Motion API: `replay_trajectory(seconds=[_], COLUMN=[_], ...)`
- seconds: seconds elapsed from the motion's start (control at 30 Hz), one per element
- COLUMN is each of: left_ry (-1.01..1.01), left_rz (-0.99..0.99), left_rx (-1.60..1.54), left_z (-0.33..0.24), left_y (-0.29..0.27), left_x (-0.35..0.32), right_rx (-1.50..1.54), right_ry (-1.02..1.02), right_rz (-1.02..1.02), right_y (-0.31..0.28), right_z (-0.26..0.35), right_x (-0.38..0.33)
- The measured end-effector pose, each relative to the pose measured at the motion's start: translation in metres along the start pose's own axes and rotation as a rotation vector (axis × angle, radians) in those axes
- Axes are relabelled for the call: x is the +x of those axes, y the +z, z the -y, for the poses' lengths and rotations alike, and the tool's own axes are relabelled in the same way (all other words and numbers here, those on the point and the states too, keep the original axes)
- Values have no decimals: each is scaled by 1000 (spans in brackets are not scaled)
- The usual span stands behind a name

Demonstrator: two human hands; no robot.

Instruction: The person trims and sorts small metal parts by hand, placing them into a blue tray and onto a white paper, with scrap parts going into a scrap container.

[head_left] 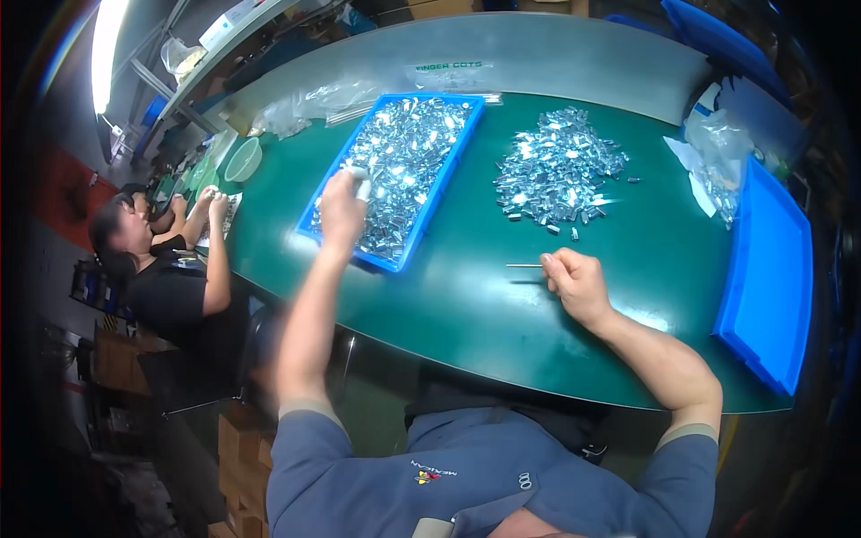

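My left hand (343,213) is over the left side of a blue tray (437,199) full of small shiny metal pieces (404,148). White coverings show on its fingertips, and the fingers are curled together; whatever may be between them is hidden. Closer to me, my right hand (578,282) is closed in a pinch around a thin metal rod (523,265), which points left above the green table. Just beyond that hand spreads a loose heap of similar metal pieces (556,170), with a few strays at its near edge.
A blue tray-like container (769,278) leans at the table's right edge, beside clear plastic bags (717,143). More plastic bags (287,117) lie at the back left, near a pale green bowl (243,160). Other people (166,260) work at the left end of the green table (448,314).
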State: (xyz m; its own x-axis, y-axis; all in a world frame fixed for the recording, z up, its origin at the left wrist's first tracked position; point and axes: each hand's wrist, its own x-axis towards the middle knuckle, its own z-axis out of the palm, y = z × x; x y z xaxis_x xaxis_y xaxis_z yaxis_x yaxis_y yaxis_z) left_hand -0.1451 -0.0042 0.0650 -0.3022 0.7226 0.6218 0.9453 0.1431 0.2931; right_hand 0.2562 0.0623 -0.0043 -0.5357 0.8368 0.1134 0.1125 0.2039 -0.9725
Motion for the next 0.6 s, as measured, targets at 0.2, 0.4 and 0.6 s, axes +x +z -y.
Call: replay_trajectory(seconds=[0.2, 0.4, 0.6], left_ry=[224, 243, 246], left_rz=[76, 296, 330], left_rx=[-146, -288, -199], left_z=[-68, -149, -167], left_y=[34, 108, 169], left_x=[-21, -4, 48], right_rx=[-208, -311, -368], right_ry=[-290, -449, -546], right_rz=[48, 84, 80], right_y=[8, 6, 8], right_z=[1, 1, -7], right_x=[-4, -5, -5])
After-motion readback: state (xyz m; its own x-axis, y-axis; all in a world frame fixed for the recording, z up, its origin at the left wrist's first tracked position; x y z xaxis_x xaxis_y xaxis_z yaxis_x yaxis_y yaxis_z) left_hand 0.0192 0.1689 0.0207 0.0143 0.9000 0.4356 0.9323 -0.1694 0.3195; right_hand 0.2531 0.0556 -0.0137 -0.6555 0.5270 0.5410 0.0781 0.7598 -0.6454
